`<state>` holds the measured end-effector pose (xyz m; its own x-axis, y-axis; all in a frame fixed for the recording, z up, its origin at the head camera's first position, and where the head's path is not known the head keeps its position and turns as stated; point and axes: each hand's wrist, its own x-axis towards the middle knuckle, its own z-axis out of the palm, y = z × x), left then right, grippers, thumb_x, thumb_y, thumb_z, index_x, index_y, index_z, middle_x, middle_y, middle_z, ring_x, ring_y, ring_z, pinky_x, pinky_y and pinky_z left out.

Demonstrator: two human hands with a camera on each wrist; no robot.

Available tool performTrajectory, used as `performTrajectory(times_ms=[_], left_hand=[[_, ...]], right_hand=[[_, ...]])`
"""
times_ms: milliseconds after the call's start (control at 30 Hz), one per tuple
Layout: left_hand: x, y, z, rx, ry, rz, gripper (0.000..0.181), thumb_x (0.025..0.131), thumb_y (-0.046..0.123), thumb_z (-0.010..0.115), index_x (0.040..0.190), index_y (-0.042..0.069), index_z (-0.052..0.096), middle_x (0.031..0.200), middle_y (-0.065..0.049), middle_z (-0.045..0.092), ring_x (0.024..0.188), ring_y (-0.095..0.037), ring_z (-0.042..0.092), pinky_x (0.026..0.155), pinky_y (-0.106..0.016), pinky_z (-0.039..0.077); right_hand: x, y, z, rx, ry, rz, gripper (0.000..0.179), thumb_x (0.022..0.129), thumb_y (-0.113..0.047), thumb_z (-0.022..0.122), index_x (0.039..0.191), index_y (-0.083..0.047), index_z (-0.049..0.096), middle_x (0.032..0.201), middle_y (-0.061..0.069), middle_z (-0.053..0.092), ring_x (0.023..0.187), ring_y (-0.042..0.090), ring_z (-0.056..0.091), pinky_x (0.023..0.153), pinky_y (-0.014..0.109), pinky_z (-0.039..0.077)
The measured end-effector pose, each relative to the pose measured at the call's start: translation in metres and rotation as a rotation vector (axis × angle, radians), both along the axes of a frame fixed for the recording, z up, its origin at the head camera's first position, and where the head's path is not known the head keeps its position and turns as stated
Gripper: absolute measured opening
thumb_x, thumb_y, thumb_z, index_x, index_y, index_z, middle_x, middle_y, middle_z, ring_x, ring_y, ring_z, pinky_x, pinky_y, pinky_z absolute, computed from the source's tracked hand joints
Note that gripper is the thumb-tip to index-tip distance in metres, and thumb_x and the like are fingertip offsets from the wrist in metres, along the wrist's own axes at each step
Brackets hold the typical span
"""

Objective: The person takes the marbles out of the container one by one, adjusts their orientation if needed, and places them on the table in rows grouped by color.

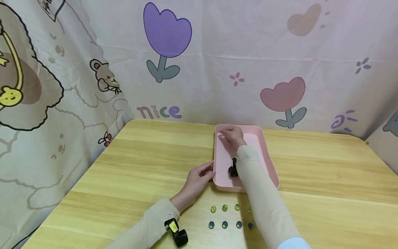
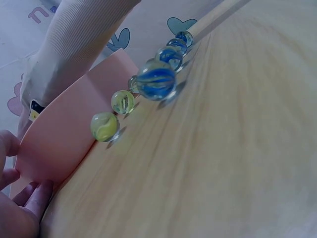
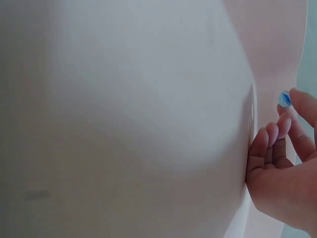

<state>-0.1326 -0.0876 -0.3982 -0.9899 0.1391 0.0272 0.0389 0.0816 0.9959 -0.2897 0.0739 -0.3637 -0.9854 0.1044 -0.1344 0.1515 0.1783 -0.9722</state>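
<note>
Between thumb and index finger my right hand [image 3: 285, 168] pinches a blue-streaked glass marble [image 3: 284, 98]; the other fingers curl inward. In the head view this hand reaches over the far left part of a shallow pink tray [image 1: 224, 181], and the marble is hidden there. My left hand [image 1: 196, 181] rests at the tray's left side, its fingertips touching the outer wall. Near the tray's front lie yellow marbles [image 1: 225, 208] in a row, with a row of blue marbles [image 1: 225, 224] closer to me.
A wooden table [image 1: 155, 148] carries the tray and marbles. Behind it hangs a printed cloth [image 1: 211, 93]. Black wrist cameras [image 1: 179, 237] sit on both forearms, the right one over the tray. The right sleeve [image 1: 264, 193] passes beside the marble rows.
</note>
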Motion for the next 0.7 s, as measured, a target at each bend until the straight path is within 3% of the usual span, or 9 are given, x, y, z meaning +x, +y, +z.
performTrajectory(times_ms=[133, 333, 500, 600, 700], left_hand=[[0.000, 0.000, -0.001, 0.002, 0.010, -0.002, 0.044, 0.089, 0.006, 0.064, 0.132, -0.001, 0.057, 0.116, -0.015, 0.064, 0.099, -0.018, 0.058, 0.085, -0.027, 0.052], [0.002, -0.002, -0.003, -0.005, 0.006, 0.000, 0.044, 0.089, 0.006, 0.064, 0.132, -0.001, 0.056, 0.116, -0.016, 0.064, 0.098, -0.018, 0.058, 0.085, -0.027, 0.052], [0.003, -0.002, -0.003, -0.005, 0.005, 0.006, 0.044, 0.089, 0.006, 0.064, 0.132, -0.001, 0.057, 0.115, -0.015, 0.064, 0.098, -0.018, 0.059, 0.084, -0.027, 0.052], [0.003, -0.002, -0.002, -0.004, 0.010, 0.006, 0.044, 0.089, 0.007, 0.064, 0.132, -0.001, 0.056, 0.116, -0.015, 0.064, 0.099, -0.019, 0.059, 0.085, -0.027, 0.053], [0.003, -0.002, -0.001, 0.004, 0.010, 0.001, 0.045, 0.090, 0.007, 0.064, 0.133, -0.001, 0.056, 0.117, -0.015, 0.063, 0.100, -0.020, 0.059, 0.086, -0.027, 0.053]], right_hand=[[-0.001, 0.001, -0.002, 0.011, 0.005, 0.028, 0.028, 0.094, -0.017, 0.064, 0.115, 0.001, 0.067, 0.082, 0.006, 0.062, 0.057, 0.009, 0.048, 0.054, 0.019, 0.042], [0.004, 0.005, 0.000, 0.089, 0.021, 0.107, 0.025, 0.095, -0.018, 0.061, 0.107, 0.004, 0.065, 0.062, -0.001, 0.051, 0.053, 0.009, 0.045, 0.050, 0.019, 0.038], [0.007, 0.012, 0.009, 0.130, 0.064, 0.163, 0.020, 0.096, -0.016, 0.058, 0.086, 0.002, 0.059, 0.060, -0.004, 0.042, 0.056, 0.010, 0.041, 0.057, 0.022, 0.039], [0.007, 0.017, 0.016, 0.132, 0.056, 0.190, 0.028, 0.096, -0.015, 0.057, 0.071, -0.005, 0.049, 0.058, -0.005, 0.038, 0.054, 0.010, 0.038, 0.060, 0.026, 0.041], [0.008, 0.022, 0.024, 0.145, 0.038, 0.241, 0.036, 0.097, -0.015, 0.056, 0.065, -0.009, 0.042, 0.055, -0.005, 0.035, 0.052, 0.011, 0.036, 0.062, 0.029, 0.042]])
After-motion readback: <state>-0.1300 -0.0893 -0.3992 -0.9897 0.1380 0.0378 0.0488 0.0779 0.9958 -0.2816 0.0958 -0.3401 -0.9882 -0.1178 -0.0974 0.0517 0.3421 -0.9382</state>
